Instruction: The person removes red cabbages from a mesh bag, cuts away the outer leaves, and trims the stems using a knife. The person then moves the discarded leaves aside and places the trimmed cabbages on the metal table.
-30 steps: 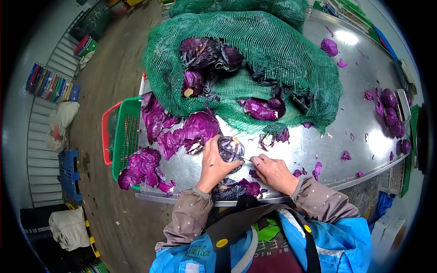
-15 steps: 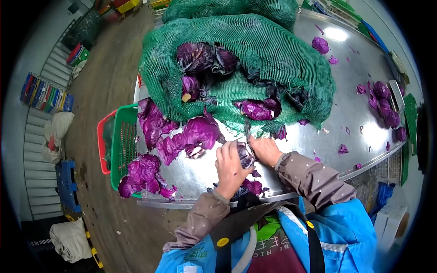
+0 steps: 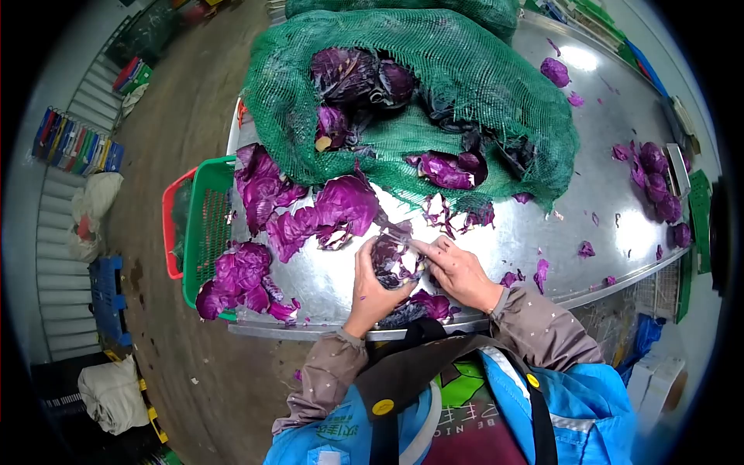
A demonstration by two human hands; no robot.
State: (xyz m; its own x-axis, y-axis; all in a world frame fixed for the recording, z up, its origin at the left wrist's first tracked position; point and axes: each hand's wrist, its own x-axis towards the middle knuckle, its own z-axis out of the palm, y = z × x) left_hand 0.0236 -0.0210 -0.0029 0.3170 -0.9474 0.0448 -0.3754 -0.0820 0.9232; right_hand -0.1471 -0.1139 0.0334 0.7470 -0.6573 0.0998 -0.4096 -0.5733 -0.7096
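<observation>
My left hand curves around the near left side of a red cabbage, whose pale cut base faces up. Closed at the cabbage's right edge, my right hand grips a knife. Its thin dark blade slants over the far side of the cabbage, and the handle is hidden in my fingers. Loose purple leaves lie just below the cabbage. Cut leaf pieces are scattered beyond my hands.
A green mesh sack of red cabbages lies torn across the metal table. Leaf heaps sit to the left, beside a green basket and a red crate. Small cabbages are at the far right.
The cabbage has turned so its pale cut side shows upward. My right hand has moved slightly down, and the knife now slants leftward. Fresh leaf pieces lie beyond and right of my hands.
</observation>
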